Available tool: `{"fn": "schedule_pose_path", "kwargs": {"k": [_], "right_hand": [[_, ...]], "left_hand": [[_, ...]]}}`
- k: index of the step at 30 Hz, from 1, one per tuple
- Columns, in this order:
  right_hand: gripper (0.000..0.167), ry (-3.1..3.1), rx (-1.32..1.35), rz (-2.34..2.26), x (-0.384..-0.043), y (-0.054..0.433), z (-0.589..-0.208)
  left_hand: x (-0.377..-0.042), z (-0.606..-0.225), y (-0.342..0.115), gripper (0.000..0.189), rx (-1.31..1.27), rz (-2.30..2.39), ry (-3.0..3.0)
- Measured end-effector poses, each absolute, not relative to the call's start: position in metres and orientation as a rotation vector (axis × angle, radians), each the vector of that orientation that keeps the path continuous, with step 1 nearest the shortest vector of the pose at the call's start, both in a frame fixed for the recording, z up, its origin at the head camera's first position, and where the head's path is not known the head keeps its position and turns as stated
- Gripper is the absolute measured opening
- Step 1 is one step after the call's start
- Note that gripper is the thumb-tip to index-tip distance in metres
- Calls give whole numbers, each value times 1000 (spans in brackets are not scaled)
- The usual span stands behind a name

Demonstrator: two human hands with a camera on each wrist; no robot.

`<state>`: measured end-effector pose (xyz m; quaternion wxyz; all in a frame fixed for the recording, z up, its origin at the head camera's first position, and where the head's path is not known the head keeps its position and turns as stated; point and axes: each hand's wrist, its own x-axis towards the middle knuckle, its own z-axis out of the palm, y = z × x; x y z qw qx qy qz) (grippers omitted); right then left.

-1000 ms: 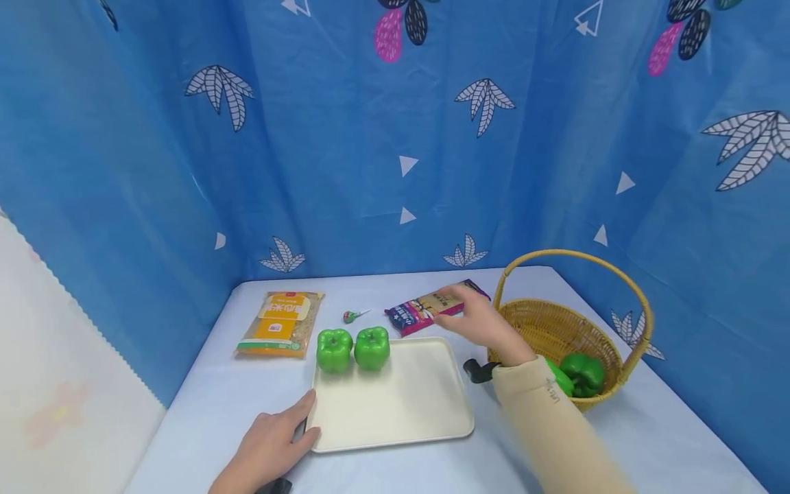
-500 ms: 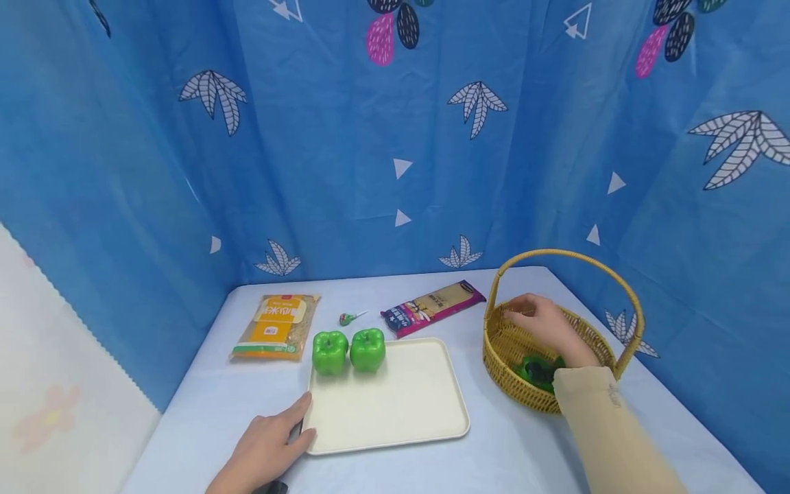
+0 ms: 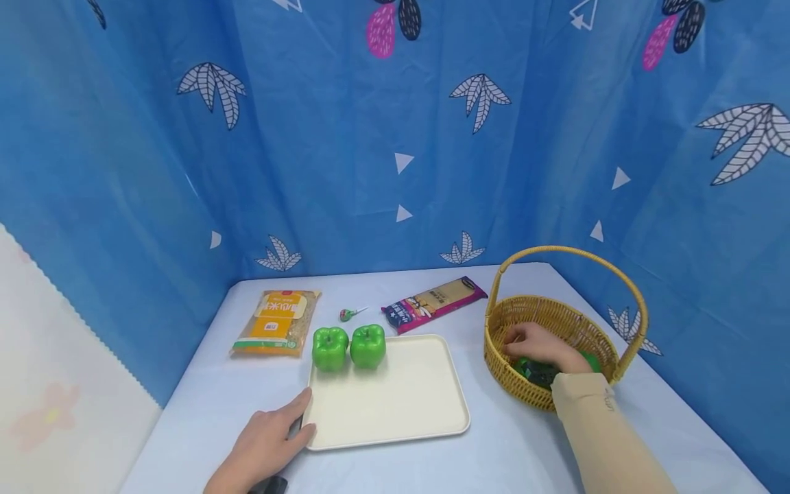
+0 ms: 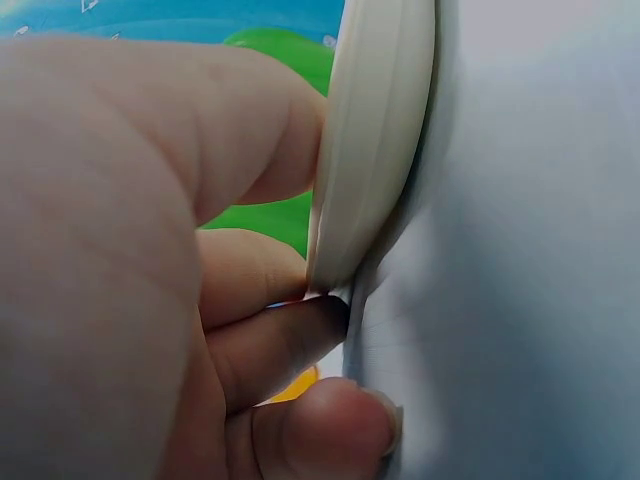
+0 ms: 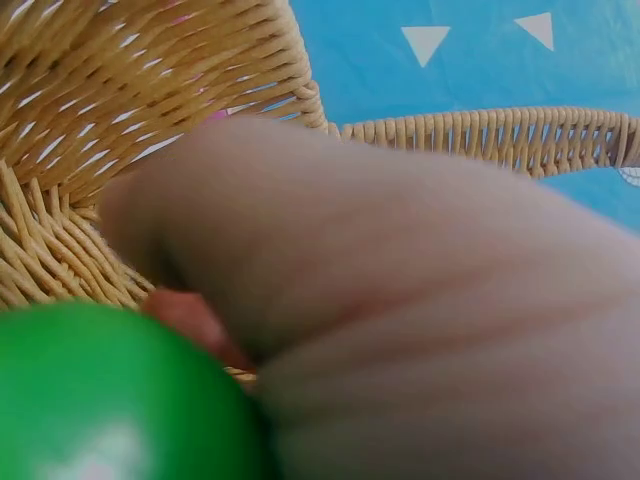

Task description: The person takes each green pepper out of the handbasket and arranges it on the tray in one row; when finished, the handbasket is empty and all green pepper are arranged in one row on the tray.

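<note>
My left hand (image 3: 265, 439) rests at the left edge of a cream tray (image 3: 401, 405). Its thumb and index fingertips touch the tray's rim (image 4: 375, 120), with the fingers fairly straight. Two green bell peppers (image 3: 330, 348) stand side by side at the tray's back left. My right hand (image 3: 540, 343) is down inside a wicker basket (image 3: 512, 390), fingers bent downward and their tips mostly hidden; I cannot tell whether they hold anything. Close by the hand in the basket lies a green bell pepper (image 5: 110, 400), and green (image 3: 591, 360) also shows behind the wrist.
An orange-labelled grain packet (image 3: 274, 322) lies at the back left. A small lollipop (image 3: 348, 315) and a purple-edged noodle packet (image 3: 435, 305) lie behind the tray. The basket's tall handle (image 3: 570, 249) arches over the right arm. Blue curtain (image 3: 345, 151) closes off the back.
My right hand has moved from near the noodle packet rightward over the basket, then down into it. The left hand stays at the tray's edge; tray and peppers have not moved.
</note>
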<state>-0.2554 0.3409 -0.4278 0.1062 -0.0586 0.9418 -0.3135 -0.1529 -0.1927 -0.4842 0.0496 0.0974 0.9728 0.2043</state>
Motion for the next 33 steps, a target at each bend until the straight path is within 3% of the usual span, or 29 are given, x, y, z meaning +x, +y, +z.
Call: {"fn": "schedule_pose_path", "kwargs": {"k": [8,18,21,26,29,33], "right_hand": [[19,2859,-121,-976,-257,341,-433],[35,3171,220,-1134,-255,345,-427],[36,3114,98,-1069,-255,343,-428],[23,2948,-184,-937,-257,342,-433],[21,2986,-175,-940,-258,342,-434],[32,3036,-74,-1033,-258,342,-433]], "left_hand": [[-154,-483,-192,70,304,611,2956],[-155,-484,-192,69,321,597,2968],[-154,-485,-193,68,323,601,2972],[-155,-486,-193,68,322,620,2963],[-155,-485,-192,69,316,618,2959],[-155,-484,-192,69,308,609,2958]]}}
